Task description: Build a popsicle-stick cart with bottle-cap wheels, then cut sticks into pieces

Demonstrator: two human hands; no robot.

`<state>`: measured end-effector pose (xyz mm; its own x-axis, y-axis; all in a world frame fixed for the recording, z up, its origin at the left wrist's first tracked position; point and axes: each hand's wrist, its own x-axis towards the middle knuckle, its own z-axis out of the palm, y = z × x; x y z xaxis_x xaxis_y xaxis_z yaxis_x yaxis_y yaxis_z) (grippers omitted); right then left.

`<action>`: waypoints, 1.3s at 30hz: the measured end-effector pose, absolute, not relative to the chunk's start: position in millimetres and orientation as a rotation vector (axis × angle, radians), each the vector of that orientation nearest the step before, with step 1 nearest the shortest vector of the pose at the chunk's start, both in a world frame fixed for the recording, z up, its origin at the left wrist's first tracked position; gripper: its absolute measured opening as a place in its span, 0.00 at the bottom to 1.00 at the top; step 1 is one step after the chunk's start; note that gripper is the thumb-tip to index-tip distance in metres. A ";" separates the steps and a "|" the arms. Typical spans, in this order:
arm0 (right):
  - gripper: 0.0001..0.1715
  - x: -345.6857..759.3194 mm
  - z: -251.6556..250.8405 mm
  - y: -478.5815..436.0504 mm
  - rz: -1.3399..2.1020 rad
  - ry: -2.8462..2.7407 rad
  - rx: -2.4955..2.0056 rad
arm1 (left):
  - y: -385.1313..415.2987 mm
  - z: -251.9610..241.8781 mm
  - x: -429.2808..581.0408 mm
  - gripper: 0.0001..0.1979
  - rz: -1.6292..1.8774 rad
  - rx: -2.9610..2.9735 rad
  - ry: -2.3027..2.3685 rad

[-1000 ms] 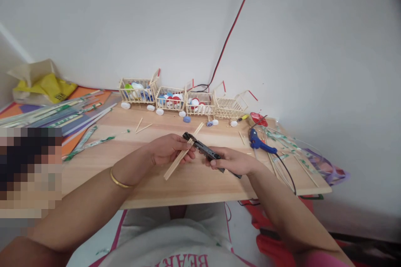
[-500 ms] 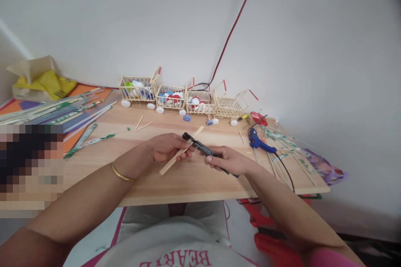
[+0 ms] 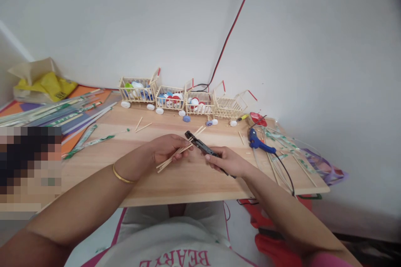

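My left hand (image 3: 171,149) is closed around a few thin wooden sticks (image 3: 164,164). They fan slightly apart at their near ends and slant up and away past the fingers. In my right hand (image 3: 226,161) is a black pliers-like tool (image 3: 202,146), gripped by its handles. Its head lies at the sticks, just beyond my left fingertips. Whether its jaws bite on a stick I cannot tell. Behind the hands stands a row of small stick-built carts, among them a left cart (image 3: 138,90) and a right cart (image 3: 230,108); some hold coloured bottle caps.
A blue glue gun (image 3: 261,142) with a black cable lies at the right, near a red dish (image 3: 258,119). Wrapped sticks (image 3: 72,110) are heaped on the left beside a yellow bag (image 3: 46,86). Loose short sticks (image 3: 143,127) and a blue cap (image 3: 186,119) rest on the wooden table (image 3: 150,195).
The sticks in my left hand have spread from a tight bundle into a loose fan. The black tool has shifted slightly against them. Both hands stay in nearly the same place.
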<state>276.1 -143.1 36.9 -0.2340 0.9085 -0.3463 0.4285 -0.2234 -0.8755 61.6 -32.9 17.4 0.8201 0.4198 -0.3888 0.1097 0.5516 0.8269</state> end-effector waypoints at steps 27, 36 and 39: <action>0.27 265.2 29.1 -146.3 1.366 -1.716 -1.768 | -33.7 12.4 64.6 0.10 0.121 0.971 0.652; 0.27 263.1 35.5 -133.6 1.152 -1.894 -1.803 | -28.2 11.6 64.6 0.06 0.126 0.944 0.694; 0.27 262.6 28.8 -129.4 1.224 -1.838 -1.799 | -27.7 11.0 65.4 0.05 0.112 0.929 0.711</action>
